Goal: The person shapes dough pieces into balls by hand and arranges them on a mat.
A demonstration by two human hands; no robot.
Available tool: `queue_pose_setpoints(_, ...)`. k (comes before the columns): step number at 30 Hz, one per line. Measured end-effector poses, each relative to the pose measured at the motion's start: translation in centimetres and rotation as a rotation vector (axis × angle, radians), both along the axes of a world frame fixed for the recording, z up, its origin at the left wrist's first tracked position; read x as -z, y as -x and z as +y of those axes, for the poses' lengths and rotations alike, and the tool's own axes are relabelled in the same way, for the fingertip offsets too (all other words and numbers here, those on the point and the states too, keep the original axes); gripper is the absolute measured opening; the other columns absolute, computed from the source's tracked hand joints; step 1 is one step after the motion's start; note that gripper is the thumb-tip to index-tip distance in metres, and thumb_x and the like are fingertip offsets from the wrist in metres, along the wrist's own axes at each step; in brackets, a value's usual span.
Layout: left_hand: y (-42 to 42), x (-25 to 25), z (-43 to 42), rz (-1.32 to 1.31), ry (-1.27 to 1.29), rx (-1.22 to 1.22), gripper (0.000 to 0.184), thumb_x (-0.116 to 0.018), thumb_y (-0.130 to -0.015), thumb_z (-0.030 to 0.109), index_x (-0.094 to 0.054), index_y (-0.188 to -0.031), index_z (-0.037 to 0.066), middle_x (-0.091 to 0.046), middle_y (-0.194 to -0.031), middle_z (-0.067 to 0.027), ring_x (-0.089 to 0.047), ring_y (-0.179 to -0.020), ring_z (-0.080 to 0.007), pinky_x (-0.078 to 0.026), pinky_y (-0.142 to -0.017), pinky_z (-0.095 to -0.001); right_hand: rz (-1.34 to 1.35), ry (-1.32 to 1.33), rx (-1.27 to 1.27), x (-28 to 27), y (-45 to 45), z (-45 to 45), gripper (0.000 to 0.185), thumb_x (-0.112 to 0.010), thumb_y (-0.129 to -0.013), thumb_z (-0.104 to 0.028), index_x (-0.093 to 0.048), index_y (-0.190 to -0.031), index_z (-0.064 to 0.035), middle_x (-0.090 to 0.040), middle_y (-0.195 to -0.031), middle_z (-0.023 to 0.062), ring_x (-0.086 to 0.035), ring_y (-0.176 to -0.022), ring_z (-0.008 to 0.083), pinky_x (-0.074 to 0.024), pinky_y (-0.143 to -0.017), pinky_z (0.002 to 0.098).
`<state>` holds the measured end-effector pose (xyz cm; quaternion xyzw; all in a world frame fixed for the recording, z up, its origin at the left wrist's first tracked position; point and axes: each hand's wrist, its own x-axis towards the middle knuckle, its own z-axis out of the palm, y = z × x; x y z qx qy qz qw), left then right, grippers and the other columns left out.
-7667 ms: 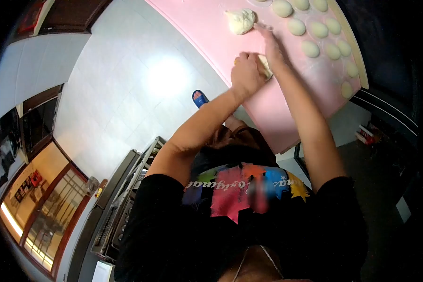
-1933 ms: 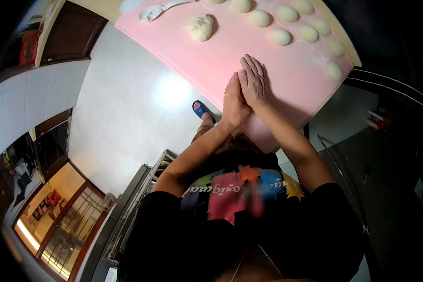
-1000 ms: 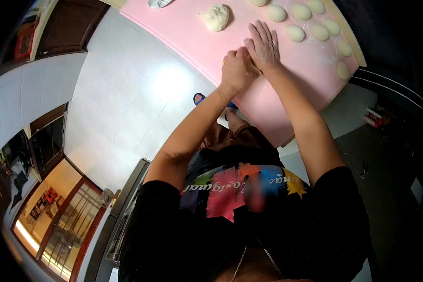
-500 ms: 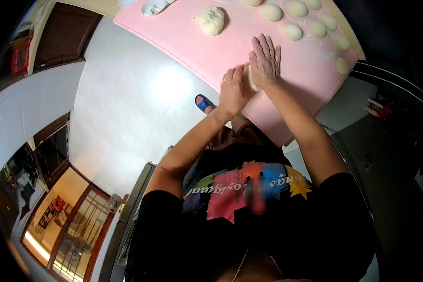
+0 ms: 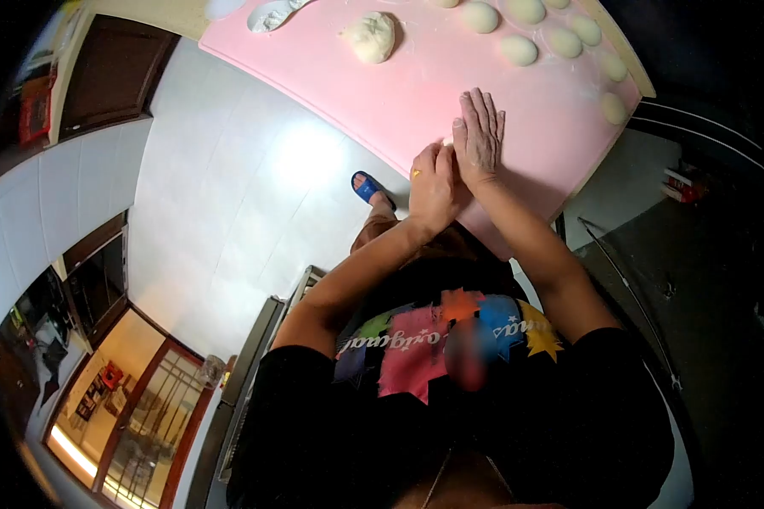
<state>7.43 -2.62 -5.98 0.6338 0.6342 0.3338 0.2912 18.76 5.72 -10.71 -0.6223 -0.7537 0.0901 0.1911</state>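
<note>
At the near edge of the pink mat (image 5: 543, 127), my left hand (image 5: 434, 185) curls its fingers around a piece of dough (image 5: 448, 142). Only a pale sliver of that piece shows; the rest is hidden by my hands. My right hand (image 5: 480, 146) lies close beside it, fingers stretched out and pointing away from me, with its heel against the dough side. Farther off on the mat sits a larger lump of dough (image 5: 371, 38). Several smooth dough balls (image 5: 519, 51) stand spread over the far right part.
A white scoop (image 5: 269, 17) with flour in it lies at the mat's far left. The mat's raised wooden border (image 5: 643, 64) runs along the right. Below the left edge is a pale tiled floor (image 5: 229, 204), where a foot in a blue slipper (image 5: 365, 187) shows.
Both my hands have drawn a little nearer to my body, and the left has shifted slightly right. Less of the dough piece shows between them now.
</note>
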Motion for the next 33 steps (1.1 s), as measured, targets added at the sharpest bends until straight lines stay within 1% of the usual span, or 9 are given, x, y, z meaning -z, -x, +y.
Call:
queue_pose_setpoints(4,2.7,-0.2,3.5,-0.197,0.088,0.079,0.069,-0.08,-0.07,0.01,-0.05,-0.131,0.001,-0.052,-0.13,-0.0206,-0.05,-0.119,-0.0434,-0.043,-0.099,-0.0518,-0.053,-0.017,-0.15,-3.1,0.8,4.0,0.05,-0.051,-0.098,-0.031,-0.05,-0.142,-0.0066,-0.045,-0.15,0.0157,-0.035,-0.144,0.0353,-0.0232,-0.117,0.0583)
queue_pose_setpoints(12,1.7,-2.9,10.2,0.148,0.405,-0.034,0.067,-0.081,-0.073,0.03,-0.054,-0.13,0.005,-0.054,-0.126,-0.0203,-0.052,-0.117,-0.0399,-0.044,-0.099,-0.0503,-0.146,-0.172,-0.36,-1.8,1.9,10.9,0.051,-0.048,-0.1,-0.036,-0.05,-0.141,-0.005,-0.05,-0.146,0.017,-0.042,-0.139,0.032,-0.0286,-0.116,0.0497)
queue_pose_setpoints(13,1.1,-2.1,9.1,0.148,0.312,-0.053,0.067,-0.081,-0.074,0.029,-0.053,-0.129,0.005,-0.052,-0.127,-0.0195,-0.052,-0.117,-0.0399,-0.044,-0.098,-0.0505,0.285,0.116,-0.358,-2.3,1.9,10.7,0.05,-0.045,-0.101,-0.034,-0.05,-0.141,-0.0039,-0.05,-0.145,0.0186,-0.042,-0.139,0.0334,-0.0289,-0.117,0.0461)
queue_pose_setpoints(15,0.4,-2.0,6.8,0.11,0.266,-0.031,0.069,-0.08,-0.075,0.027,-0.05,-0.132,0.003,-0.051,-0.127,-0.0199,-0.051,-0.114,-0.0404,-0.043,-0.098,-0.0498,0.643,0.322,-0.249,-3.3,2.0,8.5,0.049,-0.042,-0.103,-0.032,-0.049,-0.142,-0.003,-0.048,-0.147,0.0212,-0.041,-0.14,0.0356,-0.0284,-0.118,0.0437)
queue_pose_setpoints(18,-0.4,0.1,2.0,0.106,0.031,-0.002,0.073,-0.081,-0.073,0.027,-0.05,-0.134,0.0,-0.053,-0.128,-0.0218,-0.05,-0.117,-0.0413,-0.042,-0.1,-0.0506,0.082,0.032,-0.007,-0.4,0.6,1.0,0.049,-0.047,-0.1,-0.03,-0.049,-0.142,-0.0043,-0.045,-0.15,0.0206,-0.038,-0.142,0.036,-0.0253,-0.117,0.055)
queue_pose_setpoints(24,2.5,-1.1,4.6,-0.022,0.143,0.042,0.07,-0.079,-0.075,0.018,-0.05,-0.138,0.007,-0.051,-0.13,-0.0211,-0.05,-0.117,-0.0414,-0.041,-0.1,-0.0533,-0.039,-0.105,-0.25,-2.6,0.0,5.2,0.049,-0.052,-0.096,-0.027,-0.05,-0.141,-0.0079,-0.045,-0.149,0.0167,-0.039,-0.141,0.0377,-0.0248,-0.116,0.0595)
queue_pose_setpoints(30,1.9,-2.0,10.1,0.119,0.422,-0.024,0.072,-0.083,-0.068,0.034,-0.053,-0.127,0.007,-0.052,-0.128,-0.0187,-0.05,-0.118,-0.0404,-0.041,-0.099,-0.0528,-0.097,-0.21,-0.362,-1.6,1.4,11.0,0.048,-0.057,-0.094,-0.032,-0.055,-0.135,-0.008,-0.047,-0.148,0.0166,-0.042,-0.139,0.031,-0.0297,-0.115,0.0521)
queue_pose_setpoints(32,0.0,-1.1,8.1,0.169,0.245,-0.103,0.073,-0.083,-0.069,0.032,-0.051,-0.129,0.007,-0.051,-0.128,-0.0188,-0.051,-0.116,-0.0404,-0.041,-0.098,-0.0523,0.844,0.561,-0.278,-2.5,1.3,11.1,0.051,-0.045,-0.101,-0.033,-0.048,-0.143,-0.0059,-0.043,-0.153,0.0168,-0.035,-0.145,0.0301,-0.0219,-0.12,0.0507)
queue_pose_setpoints(33,-0.6,-1.7,7.1,0.127,0.284,-0.09,0.077,-0.083,-0.068,0.029,-0.048,-0.133,0.006,-0.05,-0.129,-0.02,-0.05,-0.117,-0.0401,-0.041,-0.098,-0.0515,0.837,0.473,-0.27,-2.1,1.2,8.3,0.049,-0.05,-0.098,-0.031,-0.051,-0.141,-0.006,-0.044,-0.151,0.0174,-0.038,-0.143,0.0315,-0.0248,-0.118,0.0528)
